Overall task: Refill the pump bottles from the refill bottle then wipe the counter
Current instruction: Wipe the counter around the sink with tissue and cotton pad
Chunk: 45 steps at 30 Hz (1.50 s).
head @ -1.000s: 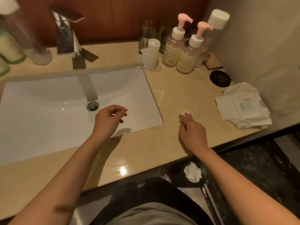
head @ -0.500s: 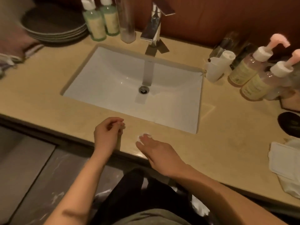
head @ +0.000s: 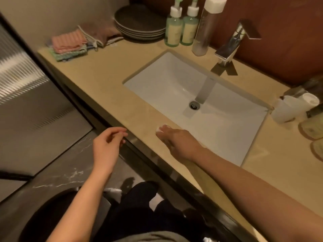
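My right hand (head: 176,142) lies flat on the beige counter (head: 104,88), on the strip in front of the sink (head: 174,81). Its straight fingers press a small white pad (head: 159,128) onto the surface; only the pad's far edge shows past the fingertips. My left hand (head: 106,144) hangs in the air just off the counter's front edge, loosely curled and holding nothing. Two green pump bottles (head: 173,28) stand at the back, left of the faucet (head: 232,44), and a tall clear bottle with a white cap (head: 205,27) stands beside them.
Dark stacked plates (head: 138,27) and folded cloths (head: 68,44) sit at the back left. White cups (head: 290,109) stand right of the sink, with the lower parts of two more bottles (head: 312,128) at the right edge. A glass partition is on the left.
My right hand has slid the white pad leftward along the counter, from right of the sink to its front strip. My left hand has moved off the basin, past the counter's edge.
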{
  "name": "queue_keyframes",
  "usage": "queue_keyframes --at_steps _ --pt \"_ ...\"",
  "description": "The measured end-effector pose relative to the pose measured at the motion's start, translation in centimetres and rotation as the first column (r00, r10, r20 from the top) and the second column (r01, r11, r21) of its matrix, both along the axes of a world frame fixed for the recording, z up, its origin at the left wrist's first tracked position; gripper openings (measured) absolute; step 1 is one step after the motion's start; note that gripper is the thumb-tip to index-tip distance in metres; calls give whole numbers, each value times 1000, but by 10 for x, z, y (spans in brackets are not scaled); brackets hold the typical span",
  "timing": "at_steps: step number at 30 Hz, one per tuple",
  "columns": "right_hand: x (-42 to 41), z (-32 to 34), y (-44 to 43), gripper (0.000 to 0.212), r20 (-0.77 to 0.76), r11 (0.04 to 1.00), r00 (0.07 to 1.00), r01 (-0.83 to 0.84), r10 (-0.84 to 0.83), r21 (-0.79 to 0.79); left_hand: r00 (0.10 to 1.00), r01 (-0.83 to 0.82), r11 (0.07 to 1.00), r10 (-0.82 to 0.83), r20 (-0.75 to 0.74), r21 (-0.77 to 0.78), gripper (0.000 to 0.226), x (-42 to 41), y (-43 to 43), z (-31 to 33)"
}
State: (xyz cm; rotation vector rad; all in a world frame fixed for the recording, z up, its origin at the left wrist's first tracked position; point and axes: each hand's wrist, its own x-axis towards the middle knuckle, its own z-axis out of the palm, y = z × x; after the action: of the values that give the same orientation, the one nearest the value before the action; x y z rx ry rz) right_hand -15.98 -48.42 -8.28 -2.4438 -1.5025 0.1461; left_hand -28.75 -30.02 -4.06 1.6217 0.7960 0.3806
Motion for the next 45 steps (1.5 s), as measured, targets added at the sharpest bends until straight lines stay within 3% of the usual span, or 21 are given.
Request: queue_keyframes --at_steps 3,5,9,15,21,25,29,31,37,45 --pt "-10 -8 45 31 -38 995 994 99 -100 -32 1000 27 999 -27 -5 -23 17 7 -2 1" --pt "-16 -5 39 39 -68 1000 998 -2 2 -6 999 52 998 -52 2 -32 17 17 -3 1" --pt "-14 11 -12 30 -171 966 952 -257 253 0 999 40 995 -38 31 -92 18 33 8 -1" --pt "31 17 -29 27 -55 912 912 -402 407 81 1000 -24 986 26 10 -163 19 36 52 -14" --pt "83 15 72 30 -62 958 959 -269 276 100 998 -66 974 67 -2 -218 19 60 103 -15" --pt "107 9 137 14 -149 987 976 -162 159 -2 996 -89 977 91 6 -192 18 73 134 -13" --pt "118 8 188 15 -201 989 969 -147 141 -14 993 -119 978 119 -12 -170 19 75 153 -17" --pt "122 7 206 25 -212 987 966 -158 150 -21 992 -129 977 127 -22 -172 20 76 157 -18" --pt "123 0 221 16 -98 998 994 -51 53 21 990 -142 978 142 -14 -153 20 75 159 -13" --pt "95 17 173 18 -62 978 976 -208 209 22 995 -103 981 105 0 -164 21 71 122 -5"
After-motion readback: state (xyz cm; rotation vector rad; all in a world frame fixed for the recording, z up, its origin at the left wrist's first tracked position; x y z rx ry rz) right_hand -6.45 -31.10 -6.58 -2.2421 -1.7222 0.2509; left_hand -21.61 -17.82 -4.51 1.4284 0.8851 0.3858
